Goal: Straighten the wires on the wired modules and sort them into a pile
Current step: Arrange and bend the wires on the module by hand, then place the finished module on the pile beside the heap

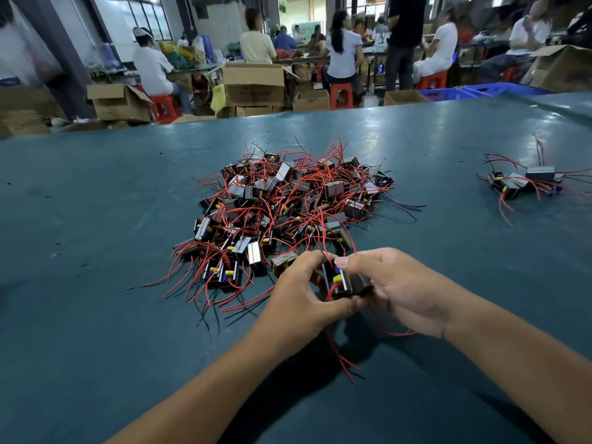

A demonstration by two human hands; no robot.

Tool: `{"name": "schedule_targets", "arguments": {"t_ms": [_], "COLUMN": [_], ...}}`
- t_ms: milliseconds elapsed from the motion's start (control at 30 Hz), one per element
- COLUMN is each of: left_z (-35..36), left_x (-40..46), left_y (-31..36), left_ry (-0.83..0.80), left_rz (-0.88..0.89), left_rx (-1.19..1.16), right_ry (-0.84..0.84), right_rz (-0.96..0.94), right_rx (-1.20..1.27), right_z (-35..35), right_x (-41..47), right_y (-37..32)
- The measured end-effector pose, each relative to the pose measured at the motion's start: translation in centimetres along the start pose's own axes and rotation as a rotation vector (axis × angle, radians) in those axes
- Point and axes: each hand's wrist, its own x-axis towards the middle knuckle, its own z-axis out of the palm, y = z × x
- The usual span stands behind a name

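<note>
Both hands met just below the centre of the frame, over a teal table (pixel 96 219). The left hand (pixel 301 296) gripped a wired module (pixel 344 280) from the left, its fingers curled over the top and its thumb pressed along the lower edge. The right hand (pixel 394 286) held the same module from the right, fingers curled beneath and behind it, thumb laid across its top near a yellow part. The module was black, with a pale striped face turned toward the camera. Its red wires (pixel 342 357) hung down below the hands and trailed toward the lower centre of the frame, bent and uneven; another red strand looped under the right palm.

Just beyond the hands, in the middle of the frame, lay a large heap of modules (pixel 288 206) — black blocks tangled in red and a few black and blue leads that stuck out in every direction. The nearest blocks of that heap sat just beside the left hand's knuckles. At the right edge, well apart from the heap, a small pile (pixel 525 182) of a few modules rested on the table, its wires fanning outward.

Across the top of the frame, beyond the table's far edge, stood cardboard boxes (pixel 253 84), red stools (pixel 341 96) and blue crates (pixel 480 90) — with seated people at benches, blurred.
</note>
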Motion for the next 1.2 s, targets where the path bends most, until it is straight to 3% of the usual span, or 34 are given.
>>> {"name": "schedule_targets", "arguments": {"t_ms": [233,433,733,933,1000,1067,1200], "left_z": [0.1,0.2,-0.2,-0.5,-0.5,-0.4,-0.4], "left_x": [0.0,0.2,0.2,0.1,0.0,-0.1,-0.1], "left_y": [0.1,-0.7,-1.5,-1.4,-1.3,-1.3,-1.5], "left_ry": [0.077,-0.033,-0.059,-0.025,-0.029,-0.050,-0.079], "left_rz": [0.150,0.059,0.153,0.193,0.199,0.199,0.253], "left_rx": [0.121,0.048,0.252,0.256,0.248,0.252,0.301], "right_ry": [0.041,0.088,0.629,1.228,1.428,1.406,0.969], "right_rz": [0.041,-0.004,-0.047,-0.107,-0.228,-0.397,-0.418], "right_rx": [0.006,0.079,-0.133,-0.565,-0.639,-0.748,-0.999], "right_z": [0.5,-0.4,-11.5,-19.9,-20.1,-18.4,-13.3], "right_x": [0.0,0.2,3.0,3.9,3.8,4.2,6.1], "right_y": [0.2,-0.8,-5.0,-10.1,-10.4,-9.8,-6.6]}}
